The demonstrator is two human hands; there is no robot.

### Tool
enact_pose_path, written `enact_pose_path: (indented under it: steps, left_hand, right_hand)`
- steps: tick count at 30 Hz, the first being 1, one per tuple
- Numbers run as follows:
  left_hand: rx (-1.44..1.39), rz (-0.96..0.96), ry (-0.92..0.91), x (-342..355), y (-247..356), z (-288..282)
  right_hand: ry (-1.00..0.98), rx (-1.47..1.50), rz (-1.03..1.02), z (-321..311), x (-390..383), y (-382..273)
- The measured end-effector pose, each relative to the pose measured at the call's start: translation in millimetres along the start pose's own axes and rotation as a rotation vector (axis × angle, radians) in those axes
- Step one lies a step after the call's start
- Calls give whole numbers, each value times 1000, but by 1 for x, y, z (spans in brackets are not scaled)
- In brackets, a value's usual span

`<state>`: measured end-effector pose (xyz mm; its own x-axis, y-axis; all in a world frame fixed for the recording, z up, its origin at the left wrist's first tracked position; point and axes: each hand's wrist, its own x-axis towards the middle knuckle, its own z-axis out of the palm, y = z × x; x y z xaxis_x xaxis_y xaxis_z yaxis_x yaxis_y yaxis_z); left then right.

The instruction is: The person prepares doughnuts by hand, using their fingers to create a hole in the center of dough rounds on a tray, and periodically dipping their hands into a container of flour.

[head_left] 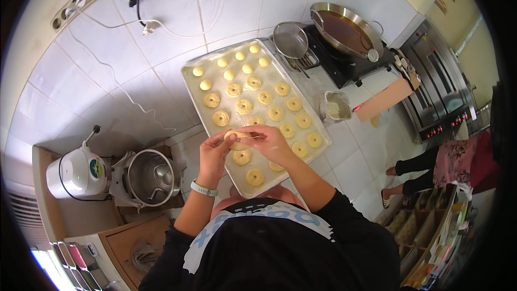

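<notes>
Both my hands hold one piece of dough (236, 135) between them, over the near half of a large metal tray (318, 157). My left hand (217, 148) has its fingers round the left side of the dough, with the thumb pressed on it. My right hand (267, 141) pinches its right side. Dough rings (244, 106) with small holes in the middle lie in rows on the tray, some partly hidden by my hands. Several smooth dough balls (229, 75) sit at the tray's far end.
Beyond the tray's far right are a wire strainer (290, 40) and a wide pan of brown liquid (344, 31) on a black stove. A square container (336, 106) stands to the right. At left is a mixer (81, 174) with a steel bowl (152, 178). Another person (425, 175) stands far right by an oven.
</notes>
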<state>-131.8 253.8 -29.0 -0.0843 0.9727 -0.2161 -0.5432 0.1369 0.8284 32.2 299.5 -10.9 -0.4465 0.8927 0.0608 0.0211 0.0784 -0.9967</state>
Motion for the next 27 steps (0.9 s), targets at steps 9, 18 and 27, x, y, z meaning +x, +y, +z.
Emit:
enact_pose_path:
  steps: [9, 18, 27]
  left_hand:
    - [25, -112, -25, -2, 11, 1]
    - [30, -127, -17, 3, 5, -4]
    - [-20, -182, -19, 13, 5, 9]
  right_hand:
    - [12, 78, 149, -6, -8, -18]
    - [-34, 154, 277, -10, -5, -18]
    - [-27, 121, 282, -25, 5, -13]
